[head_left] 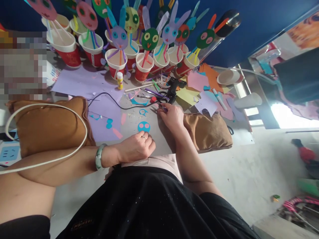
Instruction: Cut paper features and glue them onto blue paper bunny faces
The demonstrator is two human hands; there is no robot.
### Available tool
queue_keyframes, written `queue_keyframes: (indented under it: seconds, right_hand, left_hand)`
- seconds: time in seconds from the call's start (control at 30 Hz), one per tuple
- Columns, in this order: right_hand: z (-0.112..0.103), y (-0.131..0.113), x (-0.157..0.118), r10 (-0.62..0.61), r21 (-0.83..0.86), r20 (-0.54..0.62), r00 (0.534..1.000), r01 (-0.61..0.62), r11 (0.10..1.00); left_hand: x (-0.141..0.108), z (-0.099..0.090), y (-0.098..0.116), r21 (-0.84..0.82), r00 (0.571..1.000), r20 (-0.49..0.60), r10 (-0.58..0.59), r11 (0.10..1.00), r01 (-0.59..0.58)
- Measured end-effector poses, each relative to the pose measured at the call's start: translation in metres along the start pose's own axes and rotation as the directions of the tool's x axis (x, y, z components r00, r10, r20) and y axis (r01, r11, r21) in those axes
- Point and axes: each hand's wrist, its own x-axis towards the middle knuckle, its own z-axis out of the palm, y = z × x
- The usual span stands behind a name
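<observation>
My left hand (pixel 140 146), with a ring and a bangle, is closed, its fingers curled at the table's front edge. Whatever its fingers may hold is hidden. Just beyond its knuckles lies a blue paper disc (pixel 144 126) bearing two pink circles. My right hand (pixel 172 117) reaches into the tools, fingertips pressed together by a dark, slim-handled item I cannot make out. Close to those fingers are a small red round thing (pixel 153 99), a purple pen (pixel 152 91) and a black glue gun (pixel 173 89) with a black cord.
Red paper cups (pixel 67 54) with paper rabbit faces on sticks line the back. A yellow glue stick (pixel 120 81) stands before them. Purple paper (pixel 79 81) and coloured scraps (pixel 188 96) lie around. Brown cushions (pixel 51 124) flank my arms; a white cable (pixel 86 124) loops over the left one.
</observation>
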Motion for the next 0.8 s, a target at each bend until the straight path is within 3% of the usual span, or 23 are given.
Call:
queue_keyframes:
  seconds: [0.33,0.57,0.7,0.8]
  right_hand:
    - [0.015,0.002,0.009,-0.021,0.100,-0.097,0.995,0.031,0.994]
    - [0.018,0.005,0.013,-0.033,0.124,-0.062,0.998,0.040,0.991]
    - [0.014,0.004,0.006,-0.039,0.206,-0.068,0.997,0.052,0.977]
    - [0.006,0.002,-0.006,-0.072,0.496,-0.083,0.994,0.104,0.862]
  left_hand:
    - [0.000,-0.011,0.002,-0.096,0.985,-0.007,0.171,0.981,-0.171]
    - [0.000,-0.010,0.001,-0.124,0.975,-0.081,0.206,0.969,-0.215]
    - [-0.001,-0.007,0.000,-0.221,0.987,-0.071,0.141,0.963,-0.153]
    - [0.001,-0.004,-0.006,-0.481,0.994,0.010,-0.110,0.871,0.102]
